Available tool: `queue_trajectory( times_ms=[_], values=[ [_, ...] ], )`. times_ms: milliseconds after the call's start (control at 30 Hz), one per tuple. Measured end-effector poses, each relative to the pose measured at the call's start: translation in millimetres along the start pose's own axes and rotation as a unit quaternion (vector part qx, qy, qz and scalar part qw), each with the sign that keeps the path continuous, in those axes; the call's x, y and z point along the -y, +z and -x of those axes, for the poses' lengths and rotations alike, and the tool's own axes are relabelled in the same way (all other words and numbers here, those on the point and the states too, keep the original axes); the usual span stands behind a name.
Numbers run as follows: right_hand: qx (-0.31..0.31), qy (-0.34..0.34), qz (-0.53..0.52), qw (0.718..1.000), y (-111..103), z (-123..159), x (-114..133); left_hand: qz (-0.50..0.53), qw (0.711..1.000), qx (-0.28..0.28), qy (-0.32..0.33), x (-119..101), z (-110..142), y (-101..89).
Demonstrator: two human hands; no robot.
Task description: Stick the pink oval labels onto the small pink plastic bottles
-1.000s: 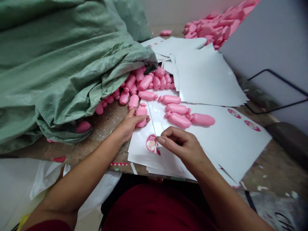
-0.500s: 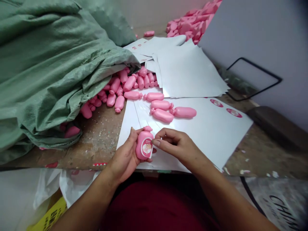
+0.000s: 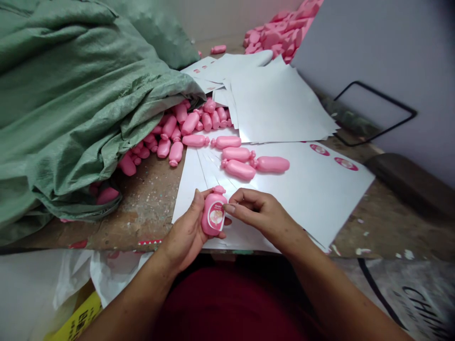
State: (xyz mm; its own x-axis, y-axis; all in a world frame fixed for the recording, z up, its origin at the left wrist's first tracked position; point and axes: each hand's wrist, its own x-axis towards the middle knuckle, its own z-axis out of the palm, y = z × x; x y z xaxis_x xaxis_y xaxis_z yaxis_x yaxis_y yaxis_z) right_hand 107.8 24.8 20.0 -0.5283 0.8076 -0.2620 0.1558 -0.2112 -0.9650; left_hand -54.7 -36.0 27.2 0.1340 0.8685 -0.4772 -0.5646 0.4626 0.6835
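A small pink plastic bottle [image 3: 208,225] lies in my left hand [image 3: 186,234], its cap end pointing away from me and the fingers wrapped beneath it. On the bottle's face is an oval sticker [image 3: 216,217] with a baby picture. My right hand [image 3: 256,210] pinches the sticker's right edge between thumb and forefinger, against the bottle. White sticker sheets [image 3: 284,199] spread under both hands. Several more pink bottles [image 3: 239,169] lie on these sheets just beyond my hands.
A green woven sack [image 3: 88,109] on the left spills pink bottles [image 3: 176,152] onto the worn table [image 3: 149,199]. Blank-looking white sheets [image 3: 280,104] are stacked behind. Farther back is a heap of pink bottles [image 3: 280,33]. A black wire frame [image 3: 380,97] stands at right.
My left hand has brought the bottle from beside the sack toward me, and the sticker in my right hand now lies against it. Over the last half second both hands barely moved.
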Motion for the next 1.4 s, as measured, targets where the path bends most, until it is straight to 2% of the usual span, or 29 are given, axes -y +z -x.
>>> queue_trajectory(
  times_ms=[500,567,733,900,1067,1267,1400],
  values=[
    [-0.009,-0.005,0.012,1.0,0,-1,-4,-0.05,0.999,-0.014,0.007,0,6,3.2],
    [-0.034,-0.013,0.052,0.998,-1,1,-5,-0.052,0.998,-0.017,0.017,0,7,3.4],
    [-0.15,-0.068,0.16,0.973,0,5,-5,-0.05,0.998,-0.012,0.02,3,7,3.3],
    [-0.138,-0.088,0.137,0.977,7,1,-5,-0.041,0.999,0.012,0.007,2,9,5.8],
    [-0.202,-0.103,0.109,0.968,1,-3,-14,0.017,0.999,0.017,-0.043,3,11,-0.2],
    [-0.175,-0.098,0.109,0.974,-1,7,-15,0.091,0.994,-0.001,-0.061,7,5,-0.1],
    [-0.173,-0.112,0.122,0.971,-5,11,-13,0.019,0.998,-0.025,-0.048,3,12,-7.4]
  ],
)
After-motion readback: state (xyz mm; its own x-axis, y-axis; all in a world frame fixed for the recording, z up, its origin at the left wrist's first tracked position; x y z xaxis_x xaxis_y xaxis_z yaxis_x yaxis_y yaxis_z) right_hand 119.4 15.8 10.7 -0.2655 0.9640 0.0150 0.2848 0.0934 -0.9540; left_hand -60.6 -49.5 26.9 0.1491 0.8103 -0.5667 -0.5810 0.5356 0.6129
